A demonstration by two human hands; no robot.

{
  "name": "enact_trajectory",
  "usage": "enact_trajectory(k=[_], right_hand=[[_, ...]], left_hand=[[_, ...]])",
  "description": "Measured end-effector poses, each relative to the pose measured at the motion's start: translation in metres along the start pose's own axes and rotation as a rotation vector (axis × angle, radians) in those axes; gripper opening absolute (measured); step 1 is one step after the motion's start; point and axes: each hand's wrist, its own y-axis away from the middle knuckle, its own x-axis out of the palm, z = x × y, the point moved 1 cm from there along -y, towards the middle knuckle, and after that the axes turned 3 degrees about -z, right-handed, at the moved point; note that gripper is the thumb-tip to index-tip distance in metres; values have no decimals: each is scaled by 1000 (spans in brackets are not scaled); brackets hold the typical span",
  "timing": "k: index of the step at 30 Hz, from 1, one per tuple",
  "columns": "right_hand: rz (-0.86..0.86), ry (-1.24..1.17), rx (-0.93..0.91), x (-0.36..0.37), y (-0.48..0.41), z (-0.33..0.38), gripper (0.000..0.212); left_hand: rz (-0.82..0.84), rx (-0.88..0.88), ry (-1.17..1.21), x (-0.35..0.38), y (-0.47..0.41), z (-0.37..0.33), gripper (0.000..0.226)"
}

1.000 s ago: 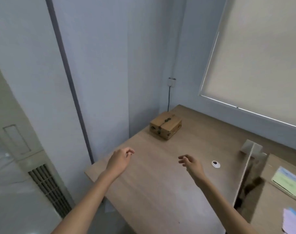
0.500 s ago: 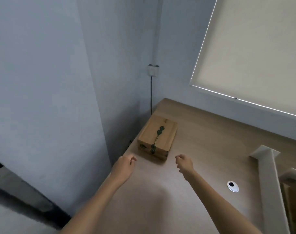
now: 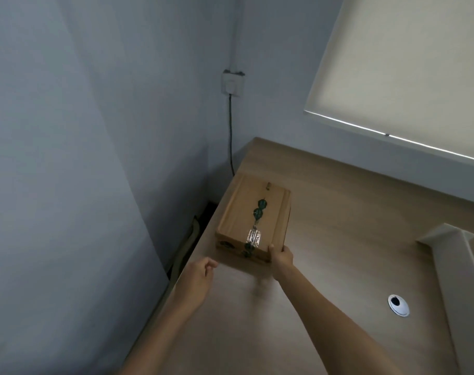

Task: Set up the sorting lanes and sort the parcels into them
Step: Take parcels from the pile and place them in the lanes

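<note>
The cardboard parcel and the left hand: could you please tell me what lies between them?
Only a bare strip of the wooden desk, as the head view shows; the left hand does not touch the cardboard parcel.

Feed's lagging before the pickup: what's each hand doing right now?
Left hand: open, holding nothing, short of the parcel.
Right hand: gripping the parcel's near right corner.
</note>
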Motion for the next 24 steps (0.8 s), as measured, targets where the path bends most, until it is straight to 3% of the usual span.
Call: enact_trajectory(k=[4, 9, 13, 17, 20, 22, 24], right_hand=[[72, -265, 40, -23, 20, -7, 39], [202, -332, -36, -94, 97, -9, 30], [227, -324, -171, -167, 171, -23, 26], [161, -276, -339, -240, 252, -41, 25], [132, -205, -442, -292, 315, -55, 27], [119, -171, -493, -320, 350, -63, 28], [110, -158, -512, -345, 385, -71, 34]], left_hand=[[-44, -1, 46, -5, 11, 6, 24], [-99, -71, 334, -30, 42, -20, 21], [77, -137, 518, -46, 93, -80, 57], [332, -101, 616, -53, 169, -135, 82], [418, -50, 622, -58, 229, -155, 110], [474, 12, 621, -63, 264, -168, 107], [537, 72, 649, -69, 296, -181, 85]])
